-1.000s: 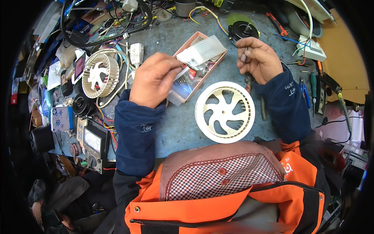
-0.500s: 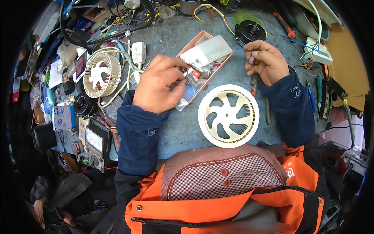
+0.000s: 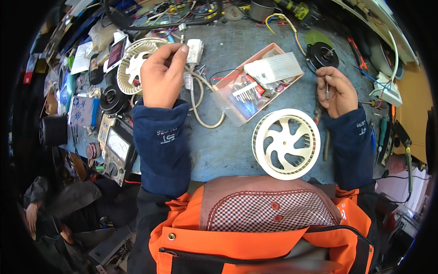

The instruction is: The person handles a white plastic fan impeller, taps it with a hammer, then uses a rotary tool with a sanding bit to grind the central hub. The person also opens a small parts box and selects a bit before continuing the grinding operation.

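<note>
Metal rod (image 3: pixel 327 91) above worktop (image 3: pixel 210 150), clamped in right hand (image 3: pixel 340 94), just below black motor (image 3: pixel 322 55). Left hand (image 3: pixel 163 76) partly covers fan wheel (image 3: pixel 134 68); cannot tell whether grip holds anything. Second fan wheel (image 3: pixel 285 143) beside pink box (image 3: pixel 274 97).

Slim rod (image 3: pixel 327 92): metal. Fan wheel (image 3: pixel 284 143): smooth plastic. Sleeves (image 3: pixel 162 150): matt cloth.

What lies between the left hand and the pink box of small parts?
In the head view, a looped pale cable and a white block lie between the left hand and the pink box.
</note>
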`<state>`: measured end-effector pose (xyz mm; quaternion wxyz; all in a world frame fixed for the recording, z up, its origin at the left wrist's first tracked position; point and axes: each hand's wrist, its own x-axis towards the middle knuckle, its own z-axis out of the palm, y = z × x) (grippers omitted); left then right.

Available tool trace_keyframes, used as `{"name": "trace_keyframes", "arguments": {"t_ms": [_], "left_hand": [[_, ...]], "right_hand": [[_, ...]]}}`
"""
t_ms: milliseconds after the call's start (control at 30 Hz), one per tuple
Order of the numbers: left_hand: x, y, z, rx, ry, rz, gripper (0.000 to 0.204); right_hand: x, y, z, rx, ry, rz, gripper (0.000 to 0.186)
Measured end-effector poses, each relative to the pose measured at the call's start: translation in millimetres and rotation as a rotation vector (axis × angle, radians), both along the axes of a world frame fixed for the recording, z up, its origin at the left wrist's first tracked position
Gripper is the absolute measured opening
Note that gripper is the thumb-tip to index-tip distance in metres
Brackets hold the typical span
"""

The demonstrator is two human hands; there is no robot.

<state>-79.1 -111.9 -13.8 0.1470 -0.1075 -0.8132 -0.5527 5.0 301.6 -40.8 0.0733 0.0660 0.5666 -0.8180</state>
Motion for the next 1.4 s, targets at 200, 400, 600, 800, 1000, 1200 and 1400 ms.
{"name": "trace_keyframes", "arguments": {"t_ms": [200,400,600,800,1000,1200,1400], "left_hand": [[6,-7,9,-0.245,-0.486,-0.481,0.028],[-1,0,-6,-0.116,-0.345,-0.343,0.022],[-3,-1,-5,0.076,-0.404,-0.329,0.022],[-2,3,-7,0.035,-0.307,-0.339,0.025],[6,9,1,0.060,-0.342,-0.322,0.028],[1,16,-10,-0.033,-0.353,-0.314,0.026],[16,39,8,-0.289,0.228,-0.384,0.011]], "right_hand": [[1,-2,-4,0.067,-0.015,-0.044,0.024],[-1,1,-7,0.107,-0.003,-0.020,0.022],[0,-4,-3,0.154,-0.028,-0.038,0.021],[2,-6,-3,0.139,-0.003,-0.023,0.020],[0,-11,-1,0.158,-0.004,-0.022,0.020],[3,-16,2,0.244,-0.005,-0.031,0.019],[3,-13,1,0.240,0.009,-0.004,0.020]]}}
